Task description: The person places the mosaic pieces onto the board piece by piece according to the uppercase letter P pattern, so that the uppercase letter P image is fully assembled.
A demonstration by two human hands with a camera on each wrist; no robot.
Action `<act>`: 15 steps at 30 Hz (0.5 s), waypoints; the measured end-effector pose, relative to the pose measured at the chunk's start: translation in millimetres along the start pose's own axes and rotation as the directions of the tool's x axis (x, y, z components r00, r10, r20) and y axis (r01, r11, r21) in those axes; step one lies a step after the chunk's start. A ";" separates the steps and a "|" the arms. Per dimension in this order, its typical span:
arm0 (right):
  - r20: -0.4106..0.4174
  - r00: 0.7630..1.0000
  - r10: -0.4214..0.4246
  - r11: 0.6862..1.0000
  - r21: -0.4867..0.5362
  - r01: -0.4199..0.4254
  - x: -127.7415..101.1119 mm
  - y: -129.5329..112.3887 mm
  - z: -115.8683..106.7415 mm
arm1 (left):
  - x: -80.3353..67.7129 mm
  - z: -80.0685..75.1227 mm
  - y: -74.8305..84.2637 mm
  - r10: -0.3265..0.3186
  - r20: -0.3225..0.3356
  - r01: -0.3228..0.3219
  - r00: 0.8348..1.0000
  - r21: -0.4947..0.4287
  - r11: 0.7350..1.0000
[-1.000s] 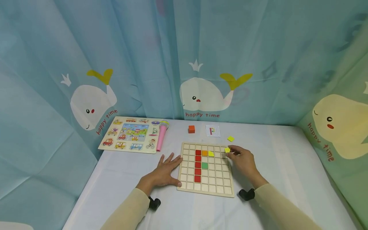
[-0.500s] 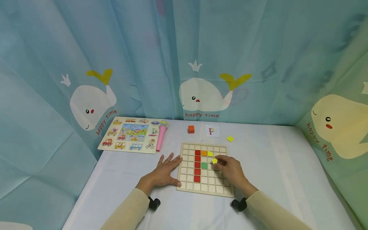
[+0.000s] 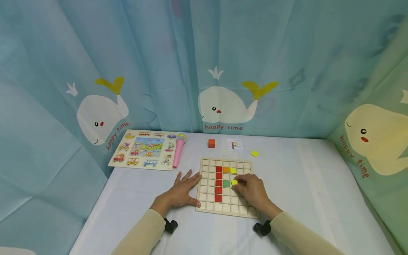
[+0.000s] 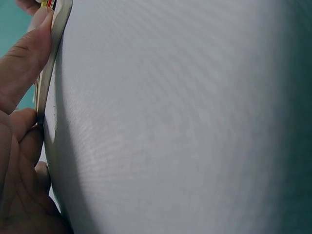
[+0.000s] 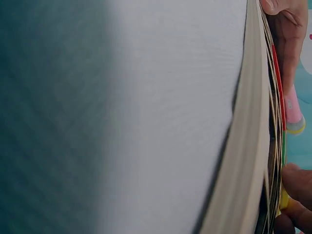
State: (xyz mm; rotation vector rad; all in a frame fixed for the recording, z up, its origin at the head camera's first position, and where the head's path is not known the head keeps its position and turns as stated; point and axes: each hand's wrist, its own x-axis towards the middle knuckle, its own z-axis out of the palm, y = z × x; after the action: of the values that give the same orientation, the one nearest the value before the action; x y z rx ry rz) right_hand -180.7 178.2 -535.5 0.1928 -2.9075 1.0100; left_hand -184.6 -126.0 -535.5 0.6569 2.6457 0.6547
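Note:
A wooden grid board (image 3: 207,206) lies on the table. It holds a column of red tiles (image 3: 218,190), an orange tile (image 3: 226,170), a yellow tile (image 3: 233,170) and a green tile (image 3: 226,183). My left hand (image 3: 180,191), fingers spread, touches the board's left edge; the left wrist view shows its thumb (image 4: 29,61) against the rim. Over the board, my right hand (image 3: 252,191) pinches another yellow tile (image 3: 234,182) just right of the green one. That tile sits slightly turned, and fingers partly cover it.
Behind the board are an orange-red cube (image 3: 211,143), a printed pattern card (image 3: 235,145) and a loose yellow tile (image 3: 255,154). To the left lie a vehicle picture puzzle (image 3: 148,147) and a pink toy microphone (image 3: 179,152). A whale-print curtain (image 3: 287,117) hangs behind.
My right hand has carried the yellow tile from the board's upper right edge leftward and nearer, to beside the green tile. The left hand has stayed at the board's left edge.

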 end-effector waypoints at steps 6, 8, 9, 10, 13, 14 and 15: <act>-0.016 0.999 -0.050 0.998 -0.045 0.049 -0.3 1.3 1.8 | -0.3 -1.0 1.3 0.000 0.003 0.000 1.000 -0.014 1.000; -0.017 0.999 -0.049 0.998 -0.047 0.048 -0.1 1.7 1.8 | -0.3 -1.1 1.4 0.001 0.005 -0.001 1.000 -0.017 1.000; -0.017 0.999 -0.047 0.998 -0.048 0.046 0.0 1.9 1.9 | -0.3 -1.0 1.3 0.002 0.005 -0.001 1.000 -0.015 1.000; -0.016 0.999 -0.047 0.998 -0.049 0.046 0.1 1.9 1.9 | -0.1 -1.0 1.2 0.001 0.006 -0.001 1.000 -0.015 1.000; -0.011 0.999 -0.045 0.998 -0.054 0.044 0.4 2.3 2.3 | 0.2 -0.6 0.6 0.002 0.005 -0.001 1.000 -0.015 1.000; -0.011 0.999 -0.046 0.997 -0.058 0.045 0.5 2.3 2.4 | 0.3 -0.3 0.3 0.001 0.005 -0.001 1.000 -0.013 1.000; -0.011 0.999 -0.046 0.997 -0.061 0.045 0.5 2.1 2.4 | 0.5 -0.1 0.1 0.002 0.003 -0.002 1.000 -0.013 1.000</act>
State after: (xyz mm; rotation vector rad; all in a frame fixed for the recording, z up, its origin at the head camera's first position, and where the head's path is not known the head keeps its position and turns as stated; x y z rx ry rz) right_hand -181.4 178.3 -538.6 0.2474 -2.9043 0.9121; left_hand -185.0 -125.7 -535.4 0.6561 2.6357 0.6701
